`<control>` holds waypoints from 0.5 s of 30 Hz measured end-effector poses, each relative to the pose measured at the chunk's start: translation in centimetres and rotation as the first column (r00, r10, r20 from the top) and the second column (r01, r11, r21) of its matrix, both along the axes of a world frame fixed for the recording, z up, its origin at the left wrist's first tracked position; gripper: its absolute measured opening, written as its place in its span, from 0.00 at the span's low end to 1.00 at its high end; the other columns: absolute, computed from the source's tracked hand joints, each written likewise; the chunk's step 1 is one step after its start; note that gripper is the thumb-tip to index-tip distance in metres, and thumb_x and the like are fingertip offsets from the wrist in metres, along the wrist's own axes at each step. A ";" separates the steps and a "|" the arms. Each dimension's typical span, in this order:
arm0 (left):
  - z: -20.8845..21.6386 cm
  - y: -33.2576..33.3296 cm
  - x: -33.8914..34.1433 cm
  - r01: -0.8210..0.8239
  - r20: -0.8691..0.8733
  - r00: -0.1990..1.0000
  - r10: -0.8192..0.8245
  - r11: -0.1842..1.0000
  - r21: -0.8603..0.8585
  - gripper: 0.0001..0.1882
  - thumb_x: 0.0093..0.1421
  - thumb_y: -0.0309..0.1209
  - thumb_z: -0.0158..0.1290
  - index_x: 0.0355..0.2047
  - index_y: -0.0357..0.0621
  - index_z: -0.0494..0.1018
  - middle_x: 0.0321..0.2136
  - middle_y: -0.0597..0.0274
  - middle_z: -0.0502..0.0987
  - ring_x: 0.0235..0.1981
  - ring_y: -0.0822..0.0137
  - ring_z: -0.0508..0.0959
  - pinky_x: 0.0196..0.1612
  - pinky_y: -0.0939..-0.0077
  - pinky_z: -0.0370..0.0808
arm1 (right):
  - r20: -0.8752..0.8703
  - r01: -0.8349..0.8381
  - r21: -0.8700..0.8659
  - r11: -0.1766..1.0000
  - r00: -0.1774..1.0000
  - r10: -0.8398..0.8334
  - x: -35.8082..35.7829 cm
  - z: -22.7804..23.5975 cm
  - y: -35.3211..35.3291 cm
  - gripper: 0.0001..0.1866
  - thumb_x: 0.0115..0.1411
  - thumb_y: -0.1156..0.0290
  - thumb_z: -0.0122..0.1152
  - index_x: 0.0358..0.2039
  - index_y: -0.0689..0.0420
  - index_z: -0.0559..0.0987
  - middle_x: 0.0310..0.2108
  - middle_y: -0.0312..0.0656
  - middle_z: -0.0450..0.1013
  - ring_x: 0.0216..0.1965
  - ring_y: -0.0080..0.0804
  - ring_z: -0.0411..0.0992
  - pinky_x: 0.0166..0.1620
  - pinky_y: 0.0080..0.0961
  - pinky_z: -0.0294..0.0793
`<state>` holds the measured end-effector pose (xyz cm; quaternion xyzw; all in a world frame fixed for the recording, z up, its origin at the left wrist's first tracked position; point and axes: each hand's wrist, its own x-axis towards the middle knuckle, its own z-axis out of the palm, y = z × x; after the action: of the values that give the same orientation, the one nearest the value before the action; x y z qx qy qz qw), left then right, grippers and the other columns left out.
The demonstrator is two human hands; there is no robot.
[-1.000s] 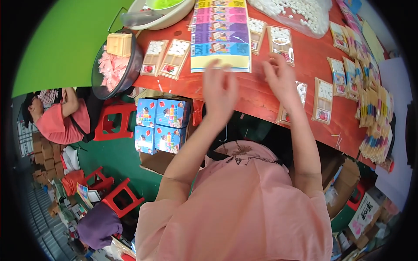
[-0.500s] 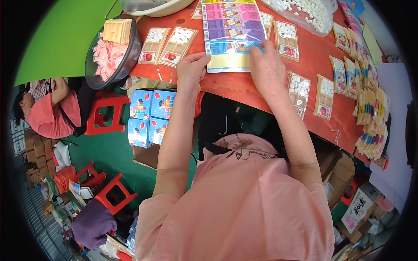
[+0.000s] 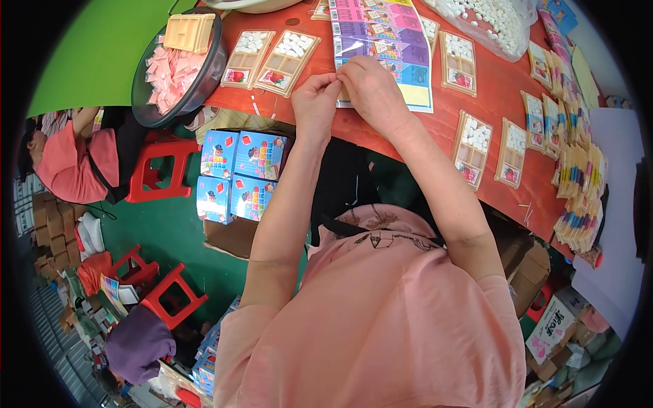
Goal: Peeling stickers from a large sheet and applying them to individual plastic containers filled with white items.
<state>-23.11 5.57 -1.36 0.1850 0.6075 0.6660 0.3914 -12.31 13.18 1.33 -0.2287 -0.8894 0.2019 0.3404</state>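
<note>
A sheet of printed labels (image 3: 416, 75) in pink, purple and blue bands, with a pale yellow strip at the near end, lies on the red table. My left hand (image 3: 315, 109) pinches at its left edge, thumb and forefinger pressed together. Right beside it, my right hand (image 3: 373, 95) reaches across the sheet, its fingertips touching the left ones at that edge. What exactly lies between the fingertips is hidden. Beige compartment trays holding white pieces and a strawberry-printed packet surround the sheet, among them a tray at the left (image 3: 288, 61) and a tray at the right (image 3: 458, 62).
A dark basin (image 3: 216, 64) of pink packets stands at the table's left edge. A clear bag of white pieces (image 3: 486, 20) lies at the far right, above stacked labelled trays (image 3: 578, 197). Blue boxes (image 3: 235, 170) and a red stool (image 3: 163, 166) are below; a seated person (image 3: 71, 163) is at left.
My right hand has moved left across the label sheet to meet my left hand at its left edge. The view has shifted slightly.
</note>
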 end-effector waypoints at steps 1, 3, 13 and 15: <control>0.1 0.0 0.0 -0.001 0.002 1.000 0.001 1.000 0.001 0.08 0.61 0.22 0.57 0.40 0.32 0.79 0.35 0.61 0.81 0.36 0.75 0.77 0.41 0.83 0.74 | 0.001 0.004 0.003 1.000 1.000 -0.004 -0.1 -0.1 -0.1 0.05 0.59 0.77 0.58 0.33 0.64 0.78 0.34 0.49 0.74 0.38 0.47 0.74 0.42 0.37 0.75; 0.3 0.0 -0.1 0.004 0.018 1.000 -0.004 1.000 -0.012 0.08 0.61 0.22 0.56 0.40 0.32 0.79 0.35 0.61 0.80 0.35 0.76 0.77 0.40 0.83 0.74 | -0.011 0.015 0.009 1.000 1.000 -0.015 -0.3 -0.4 -0.2 0.05 0.58 0.77 0.58 0.34 0.64 0.78 0.34 0.49 0.74 0.38 0.47 0.74 0.42 0.37 0.75; 0.9 0.0 0.2 -0.007 0.020 1.000 0.007 0.999 -0.039 0.08 0.62 0.23 0.55 0.40 0.32 0.78 0.34 0.61 0.80 0.36 0.76 0.77 0.40 0.82 0.74 | -0.210 0.027 -0.083 0.996 0.977 -0.044 -0.8 -2.1 -0.4 0.04 0.58 0.79 0.58 0.35 0.64 0.76 0.34 0.48 0.73 0.38 0.48 0.73 0.42 0.38 0.74; 0.8 0.0 0.1 0.000 0.005 1.000 0.001 0.999 -0.043 0.08 0.63 0.23 0.55 0.40 0.32 0.78 0.34 0.62 0.80 0.36 0.76 0.77 0.40 0.82 0.74 | -0.218 0.030 -0.113 0.993 0.974 -0.055 -0.9 -2.2 -0.1 0.04 0.59 0.79 0.57 0.34 0.65 0.76 0.33 0.49 0.73 0.38 0.48 0.73 0.42 0.38 0.74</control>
<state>-22.98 5.58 -0.61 0.1747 0.6207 0.6534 0.3966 -13.23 13.04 -0.87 -0.2420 -0.8286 0.2669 0.4285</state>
